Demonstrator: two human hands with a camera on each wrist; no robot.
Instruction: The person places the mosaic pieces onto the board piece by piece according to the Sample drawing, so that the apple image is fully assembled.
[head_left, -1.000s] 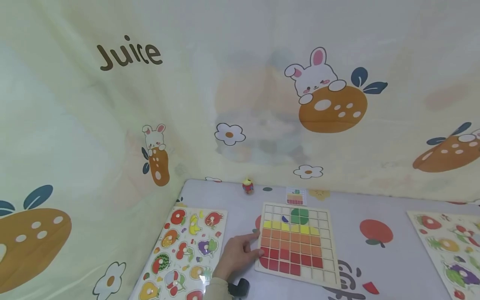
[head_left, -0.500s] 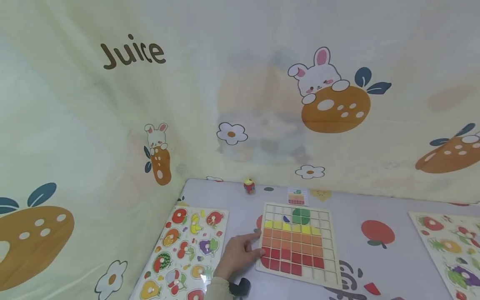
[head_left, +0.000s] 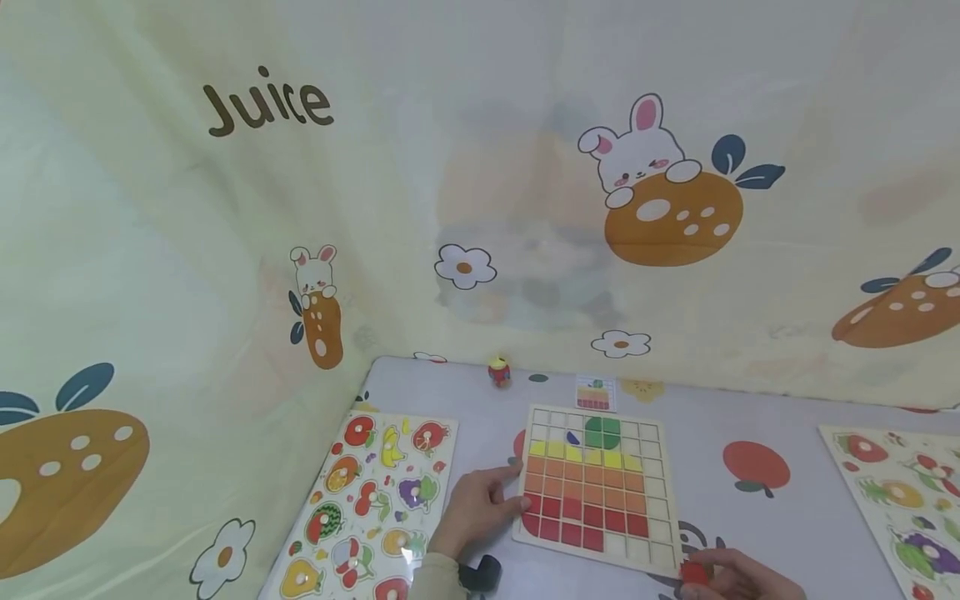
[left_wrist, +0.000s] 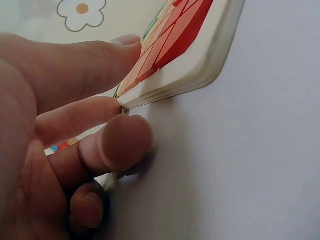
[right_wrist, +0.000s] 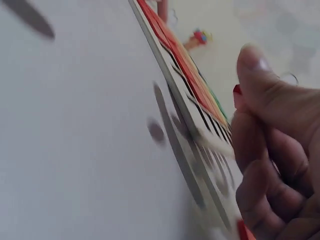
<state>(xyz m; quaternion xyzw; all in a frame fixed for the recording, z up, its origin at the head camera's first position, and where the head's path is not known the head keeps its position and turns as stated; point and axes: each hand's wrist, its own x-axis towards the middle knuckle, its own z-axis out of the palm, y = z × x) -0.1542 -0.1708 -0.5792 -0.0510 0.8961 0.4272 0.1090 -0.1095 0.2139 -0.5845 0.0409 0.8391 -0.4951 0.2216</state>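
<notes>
My left hand [head_left: 476,507] holds the left edge of a square wooden grid puzzle board [head_left: 662,557], thumb over the rim and fingers at its side. Rows of red [head_left: 558,530], orange [head_left: 585,482] and yellow pieces [head_left: 573,453] fill much of the board. Above them sit green pieces [head_left: 602,432] and a small blue piece [head_left: 573,437]. The cells at the lower right and along the right side are bare. By the board's front right corner, my right hand [head_left: 742,577] pinches a red piece [right_wrist: 238,97] between thumb and index finger.
Fruit knob puzzle boards lie at left [head_left: 444,500] and right [head_left: 828,437]. Behind the grid board are a small picture card [head_left: 596,393] and a little parrot figurine [head_left: 498,372]. A printed curtain [head_left: 517,167] hangs along the table's back and left side.
My right hand has come into view at the lower right with a red piece, beside the board's corner. My left hand stays at the board's left edge.
</notes>
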